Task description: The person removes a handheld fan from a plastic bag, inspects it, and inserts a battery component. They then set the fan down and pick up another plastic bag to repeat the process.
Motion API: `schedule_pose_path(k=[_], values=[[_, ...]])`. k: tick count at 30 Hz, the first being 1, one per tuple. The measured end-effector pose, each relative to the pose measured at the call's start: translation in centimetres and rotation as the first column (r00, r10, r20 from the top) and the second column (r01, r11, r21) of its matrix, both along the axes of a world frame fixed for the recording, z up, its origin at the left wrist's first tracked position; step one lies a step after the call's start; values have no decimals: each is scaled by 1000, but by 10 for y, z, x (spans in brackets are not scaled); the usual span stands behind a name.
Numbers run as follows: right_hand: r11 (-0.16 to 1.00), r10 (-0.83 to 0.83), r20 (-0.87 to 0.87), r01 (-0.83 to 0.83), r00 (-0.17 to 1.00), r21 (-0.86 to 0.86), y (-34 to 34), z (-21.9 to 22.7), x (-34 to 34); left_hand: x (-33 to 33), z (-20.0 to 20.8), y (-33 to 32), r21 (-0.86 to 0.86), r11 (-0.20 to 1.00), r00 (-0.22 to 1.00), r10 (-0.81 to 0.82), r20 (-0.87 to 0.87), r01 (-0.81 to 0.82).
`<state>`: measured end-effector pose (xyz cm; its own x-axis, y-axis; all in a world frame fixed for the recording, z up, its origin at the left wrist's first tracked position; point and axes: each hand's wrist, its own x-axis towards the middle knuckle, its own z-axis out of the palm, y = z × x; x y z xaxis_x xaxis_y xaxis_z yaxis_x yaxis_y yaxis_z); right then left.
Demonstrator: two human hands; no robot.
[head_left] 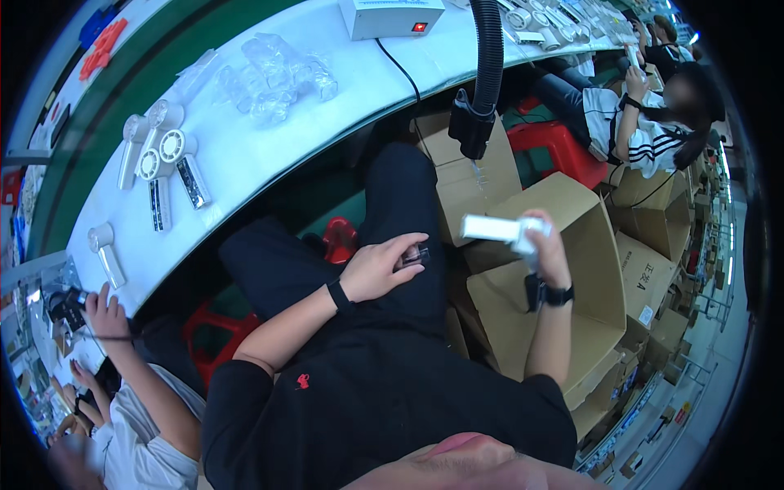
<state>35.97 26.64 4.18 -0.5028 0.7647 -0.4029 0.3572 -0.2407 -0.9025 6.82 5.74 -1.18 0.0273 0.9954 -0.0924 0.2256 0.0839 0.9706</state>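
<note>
My left hand (377, 268) rests over my lap, its fingers curled around a small dark, see-through cylindrical piece (414, 256). Part of that piece is hidden by the fingers. Over an open cardboard box at the right, my right hand (550, 255) grips a white handheld fan (490, 229). Its pale handle points left; the end in my hand is blurred and partly covered. On the white table sit several similar handheld fans (172, 147), some with silver handles, and one lone fan (104, 251) near the left edge.
Clear plastic wrappings (273, 77) and a white power box (392, 18) are on the table (245, 167). A black ribbed hose (487, 65) hangs ahead. Open cardboard boxes (600, 269) stand right. Co-workers sit left (155, 408) and far right (645, 122), near a red stool (563, 151).
</note>
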Motion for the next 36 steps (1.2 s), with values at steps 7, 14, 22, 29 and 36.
schedule_pose_path(k=[7,14,22,29,36], values=[[977,-18,-152,-15,988,-212,-77,-13,-22,1,10,-7,145,975,941,-118,-317,171],[957,150,-100,-170,984,-234,-75,-21,-35,-11,2,-29,198,967,918,-74,-389,162],[955,113,-182,-157,977,-252,-70,-31,-61,-25,6,-42,53,999,996,2,-92,3],[866,12,-243,-132,970,-482,-87,-42,-86,-32,-11,-44,221,710,658,428,620,-669],[624,-89,-436,-292,895,-725,-122,-58,-118,-15,18,-23,360,462,522,291,802,-810]])
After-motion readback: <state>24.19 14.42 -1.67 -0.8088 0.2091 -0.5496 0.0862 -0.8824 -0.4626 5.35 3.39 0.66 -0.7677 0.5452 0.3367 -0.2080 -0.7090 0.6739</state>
